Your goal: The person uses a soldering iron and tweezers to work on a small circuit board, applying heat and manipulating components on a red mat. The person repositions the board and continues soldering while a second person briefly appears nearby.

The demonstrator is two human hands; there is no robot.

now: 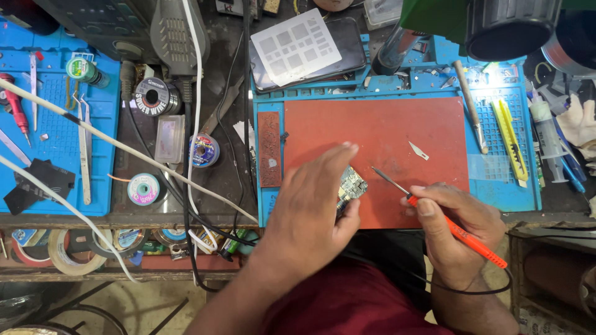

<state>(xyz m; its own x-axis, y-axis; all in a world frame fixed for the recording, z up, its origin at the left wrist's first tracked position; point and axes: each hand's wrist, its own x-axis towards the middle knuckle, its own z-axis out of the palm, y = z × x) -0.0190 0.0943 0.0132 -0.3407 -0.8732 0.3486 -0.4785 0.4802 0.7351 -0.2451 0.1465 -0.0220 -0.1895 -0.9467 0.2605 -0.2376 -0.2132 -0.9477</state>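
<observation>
Your left hand pinches the circuit board; at its three o'clock, your right hand grips the orange soldering iron.

Garment: a dark red shirt, seen at 6 o'clock in the view between the two forearms.
Sleeves: none visible on the forearms; both are bare up to the lower edge of the picture.
Left hand: bare, no glove, no ring visible.
Right hand: bare, no glove.
Wrists: no watch, no band.
</observation>
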